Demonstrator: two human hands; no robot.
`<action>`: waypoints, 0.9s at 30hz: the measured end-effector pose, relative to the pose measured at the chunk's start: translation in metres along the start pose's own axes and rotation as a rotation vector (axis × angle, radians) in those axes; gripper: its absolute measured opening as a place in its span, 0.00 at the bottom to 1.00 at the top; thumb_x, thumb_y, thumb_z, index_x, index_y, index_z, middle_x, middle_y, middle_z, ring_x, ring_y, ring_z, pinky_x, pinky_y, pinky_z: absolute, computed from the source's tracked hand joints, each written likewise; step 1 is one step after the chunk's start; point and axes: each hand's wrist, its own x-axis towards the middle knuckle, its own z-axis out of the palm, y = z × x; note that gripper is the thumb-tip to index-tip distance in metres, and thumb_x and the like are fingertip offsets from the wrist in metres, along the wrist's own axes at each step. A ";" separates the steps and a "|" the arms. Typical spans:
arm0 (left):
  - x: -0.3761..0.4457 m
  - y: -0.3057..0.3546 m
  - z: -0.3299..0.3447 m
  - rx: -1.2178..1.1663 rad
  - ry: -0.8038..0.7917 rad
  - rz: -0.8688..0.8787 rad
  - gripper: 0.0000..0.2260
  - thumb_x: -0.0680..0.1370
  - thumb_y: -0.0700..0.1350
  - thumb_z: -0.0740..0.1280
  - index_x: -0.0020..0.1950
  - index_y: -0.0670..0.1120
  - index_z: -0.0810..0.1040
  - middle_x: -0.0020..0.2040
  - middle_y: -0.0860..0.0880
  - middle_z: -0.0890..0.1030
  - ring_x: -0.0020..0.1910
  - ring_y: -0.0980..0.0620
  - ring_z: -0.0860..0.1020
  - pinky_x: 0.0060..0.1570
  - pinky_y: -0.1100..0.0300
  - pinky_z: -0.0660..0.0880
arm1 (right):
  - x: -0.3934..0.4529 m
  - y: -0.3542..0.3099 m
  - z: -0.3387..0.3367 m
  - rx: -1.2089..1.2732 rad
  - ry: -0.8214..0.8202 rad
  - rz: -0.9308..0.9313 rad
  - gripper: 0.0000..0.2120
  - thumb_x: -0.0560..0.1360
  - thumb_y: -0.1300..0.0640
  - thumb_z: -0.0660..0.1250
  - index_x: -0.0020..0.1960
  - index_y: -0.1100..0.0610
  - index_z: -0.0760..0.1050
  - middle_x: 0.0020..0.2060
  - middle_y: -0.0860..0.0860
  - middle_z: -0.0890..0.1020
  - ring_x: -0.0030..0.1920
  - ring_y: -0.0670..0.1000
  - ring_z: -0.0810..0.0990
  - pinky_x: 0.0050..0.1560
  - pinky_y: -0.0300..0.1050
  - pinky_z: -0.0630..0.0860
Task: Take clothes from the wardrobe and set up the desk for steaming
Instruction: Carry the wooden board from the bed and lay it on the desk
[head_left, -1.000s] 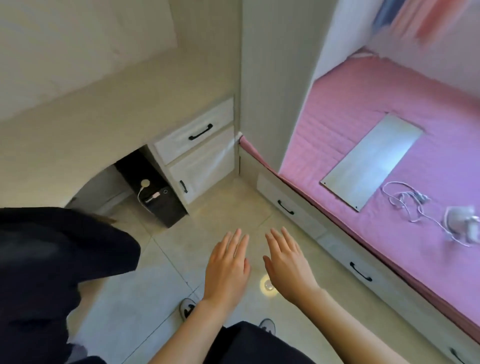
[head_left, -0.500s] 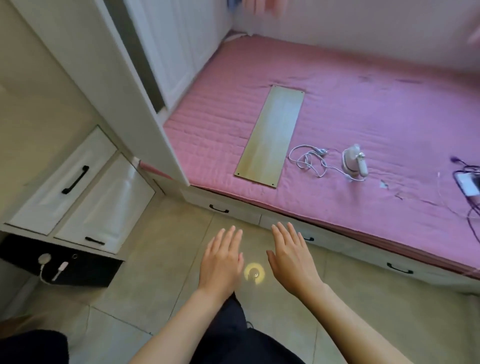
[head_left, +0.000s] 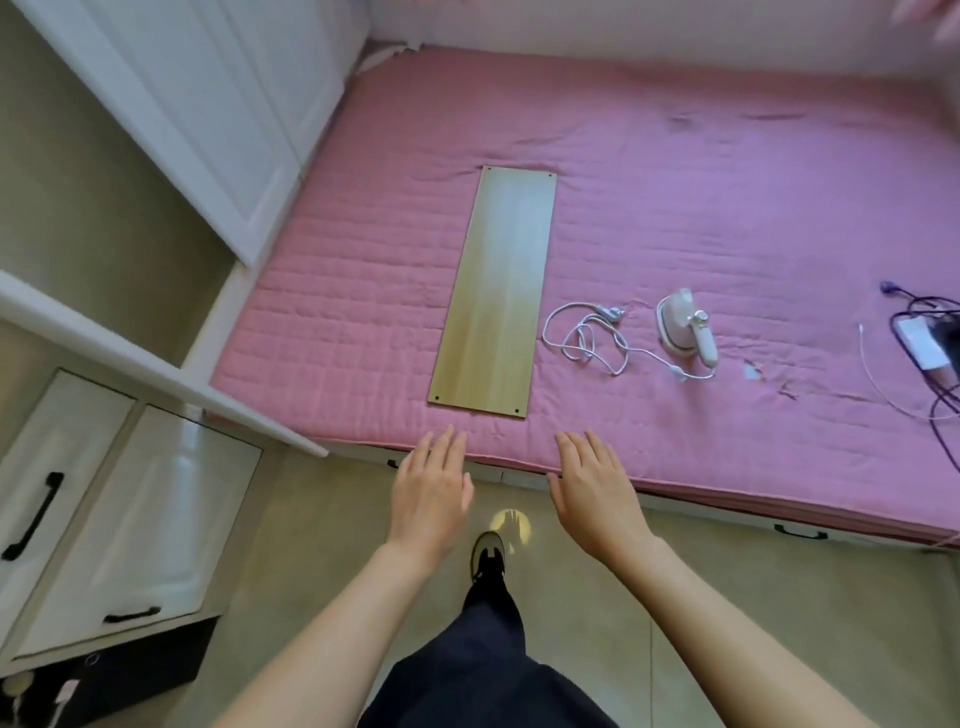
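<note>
hovering left hand (head_left: 431, 493) and right hand (head_left: 595, 493), fingers straight, apart, holding nothing | wooden board (head_left: 493, 291) flat on bed (head_left: 727, 182) just beyond fingertips, likely steaming surface | steamer (head_left: 685, 330) right of it, cord loose

A pink quilted bed (head_left: 649, 171) is carrying a wooden board (head_left: 496, 291), a coiled white cord (head_left: 587, 338), a handheld steamer (head_left: 685, 330) and, at the right edge, possibly a phone with dark cables (head_left: 930, 348).
</note>
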 end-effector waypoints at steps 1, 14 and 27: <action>0.015 -0.003 0.001 -0.004 -0.010 0.002 0.24 0.74 0.46 0.69 0.69 0.42 0.73 0.67 0.44 0.76 0.67 0.44 0.74 0.63 0.48 0.73 | 0.015 0.003 0.000 0.001 -0.004 0.003 0.24 0.75 0.56 0.64 0.68 0.64 0.69 0.63 0.59 0.76 0.67 0.64 0.70 0.66 0.59 0.69; 0.191 -0.026 0.027 -0.084 -0.094 -0.083 0.23 0.80 0.46 0.59 0.75 0.43 0.63 0.75 0.45 0.65 0.73 0.47 0.64 0.70 0.52 0.63 | 0.193 0.049 0.012 0.053 -0.064 -0.023 0.19 0.75 0.58 0.64 0.63 0.66 0.71 0.55 0.60 0.79 0.59 0.64 0.74 0.59 0.56 0.74; 0.343 -0.060 0.153 -0.272 -0.153 -0.344 0.24 0.81 0.45 0.59 0.76 0.43 0.61 0.76 0.46 0.63 0.73 0.46 0.62 0.71 0.51 0.62 | 0.361 0.113 0.128 0.129 -0.219 -0.069 0.16 0.78 0.59 0.58 0.63 0.64 0.70 0.57 0.59 0.76 0.59 0.61 0.72 0.60 0.51 0.70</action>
